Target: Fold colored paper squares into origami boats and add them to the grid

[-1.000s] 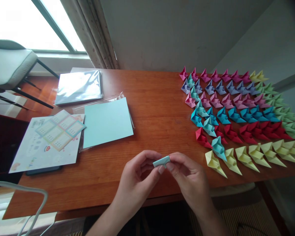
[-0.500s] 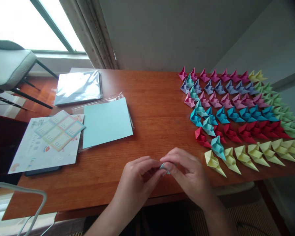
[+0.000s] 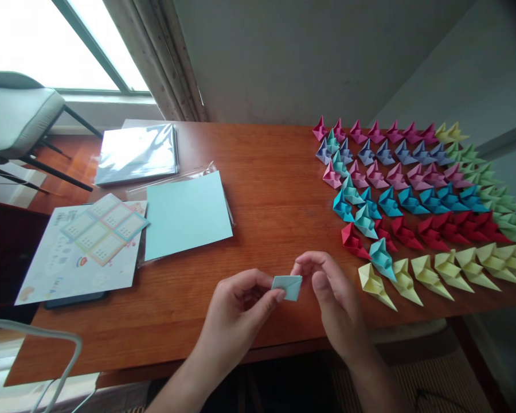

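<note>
Between thumb and fingers, my left hand [image 3: 243, 304] pinches a small folded piece of pale aqua paper [image 3: 287, 287] by its left side, above the table's near edge. My right hand [image 3: 333, 298] is just to the right of the paper, its thumb and fingers apart with nothing between them. A crease runs slantwise across the paper's visible face. Beyond my hands to the left lies a stack of light aqua paper sheets [image 3: 187, 215], partly on a clear plastic wrapper.
Rows of folded paper boats [image 3: 408, 201] in several colours cover the table's right side. A plastic-wrapped pack [image 3: 137, 152] lies at the back left, a printed sheet with label cards [image 3: 105, 226] in front of it. A chair [image 3: 21, 115] stands by the window.
My right hand has let go of the folded paper and moved slightly right, its fingers spreading. The paper now shows its flat face in my left hand.
</note>
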Available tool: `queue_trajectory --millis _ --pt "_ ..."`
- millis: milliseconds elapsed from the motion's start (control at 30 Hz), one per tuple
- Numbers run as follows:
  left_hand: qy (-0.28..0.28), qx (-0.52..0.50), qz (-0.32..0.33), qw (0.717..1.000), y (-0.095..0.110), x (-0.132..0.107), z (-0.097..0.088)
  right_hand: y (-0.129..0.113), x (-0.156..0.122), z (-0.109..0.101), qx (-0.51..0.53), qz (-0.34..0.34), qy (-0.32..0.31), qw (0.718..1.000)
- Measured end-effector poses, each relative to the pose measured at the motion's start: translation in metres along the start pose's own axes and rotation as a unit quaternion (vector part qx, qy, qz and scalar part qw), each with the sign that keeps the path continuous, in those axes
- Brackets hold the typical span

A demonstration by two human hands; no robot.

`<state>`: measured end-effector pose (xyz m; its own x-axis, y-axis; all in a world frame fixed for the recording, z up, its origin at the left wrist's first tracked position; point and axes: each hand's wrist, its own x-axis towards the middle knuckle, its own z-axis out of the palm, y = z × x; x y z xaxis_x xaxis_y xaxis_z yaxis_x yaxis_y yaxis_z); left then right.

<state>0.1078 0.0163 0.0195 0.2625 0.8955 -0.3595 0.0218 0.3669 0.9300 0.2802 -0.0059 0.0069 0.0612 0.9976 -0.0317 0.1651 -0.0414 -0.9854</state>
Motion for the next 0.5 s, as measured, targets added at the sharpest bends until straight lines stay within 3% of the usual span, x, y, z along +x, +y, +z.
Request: queue_trajectory --millis 133,367,500 --pt "0.03 -0.017 0.016 0.999 -0.002 0.001 0.002 0.008 -0.006 0.008 0.015 0.036 -0.004 0.999" --pt "-0.055 0.002 -0.006 0.998 0.0 0.003 -0.001 0.003 -0.003 0.002 -0.022 0.026 -0.025 0.999" --pt "-0.051 0.006 -0.005 0.999 -0.004 0.001 -0.001 -0.002 0.0 0.002 0.0 0.054 -0.053 0.997"
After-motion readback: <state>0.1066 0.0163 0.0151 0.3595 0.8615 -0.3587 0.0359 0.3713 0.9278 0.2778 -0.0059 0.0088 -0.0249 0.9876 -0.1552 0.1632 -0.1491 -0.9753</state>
